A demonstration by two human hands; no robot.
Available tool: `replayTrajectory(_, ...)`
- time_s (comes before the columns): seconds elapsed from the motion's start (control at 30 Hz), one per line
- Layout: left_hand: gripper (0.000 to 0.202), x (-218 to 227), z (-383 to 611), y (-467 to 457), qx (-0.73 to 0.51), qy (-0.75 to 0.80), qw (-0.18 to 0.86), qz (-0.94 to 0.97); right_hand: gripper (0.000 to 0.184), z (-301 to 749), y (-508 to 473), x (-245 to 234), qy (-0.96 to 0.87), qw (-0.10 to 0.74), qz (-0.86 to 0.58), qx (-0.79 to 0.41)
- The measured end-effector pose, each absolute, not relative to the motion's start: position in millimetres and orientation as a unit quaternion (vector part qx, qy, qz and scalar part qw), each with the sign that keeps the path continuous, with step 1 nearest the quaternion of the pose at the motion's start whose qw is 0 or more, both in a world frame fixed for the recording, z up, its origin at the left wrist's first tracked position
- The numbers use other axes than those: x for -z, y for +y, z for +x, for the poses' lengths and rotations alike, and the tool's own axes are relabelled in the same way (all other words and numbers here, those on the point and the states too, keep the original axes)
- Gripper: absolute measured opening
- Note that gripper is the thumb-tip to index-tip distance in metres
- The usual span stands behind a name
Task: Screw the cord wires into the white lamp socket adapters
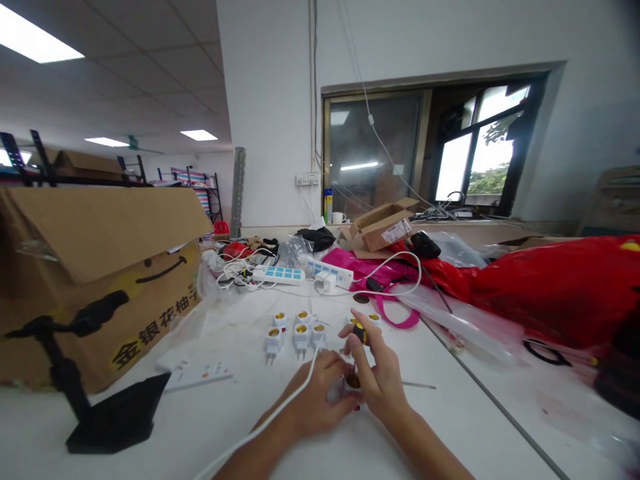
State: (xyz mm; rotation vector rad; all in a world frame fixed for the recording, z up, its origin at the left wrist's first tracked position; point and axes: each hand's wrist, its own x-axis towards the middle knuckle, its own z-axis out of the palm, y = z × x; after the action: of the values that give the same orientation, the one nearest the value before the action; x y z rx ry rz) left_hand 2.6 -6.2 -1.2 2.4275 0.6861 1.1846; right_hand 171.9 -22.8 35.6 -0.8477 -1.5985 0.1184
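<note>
My left hand [320, 393] is closed around a white plug-in lamp socket [353, 381], steadying it low over the white table; much of its body is hidden by my fingers. Between the fingertips of my right hand [383, 377] is a screwdriver [359, 332] with a yellow and black handle. Its thin shaft points down into the brass-coloured opening of the socket. Just beyond my hands stand several more white lamp sockets [301, 331] with two-pin plugs. A thin metal rod [421, 385] lies to the right of my right hand.
A white cord [280, 408] passes over my left forearm. At left are a black stand [117, 413], a white power strip [200, 375] and a large cardboard box [150, 293]. Farther back lie power strips [279, 275], tangled cables and pink cloth; red plastic bags [555, 287] fill the right.
</note>
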Motion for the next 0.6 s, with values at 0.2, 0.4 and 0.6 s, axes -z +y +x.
replayTrajectory(0.2,0.028,-3.0,-0.5,-10.0,-0.407,0.247,0.172,0.862,0.033,172.0,-17.4,-28.3,-0.664,0.641,-0.383,-0.043)
replayTrajectory(0.4,0.028,-3.8,-1.5,-9.2,-0.409,0.235,0.159,0.867,0.042,176.3,-11.2,-23.2,-0.625,0.662,-0.411,-0.051)
replayTrajectory(0.6,0.024,3.8,-2.4,-3.3,-0.434,0.243,0.141,0.856,0.047,185.0,-5.6,-27.4,-0.564,0.707,-0.41,-0.114)
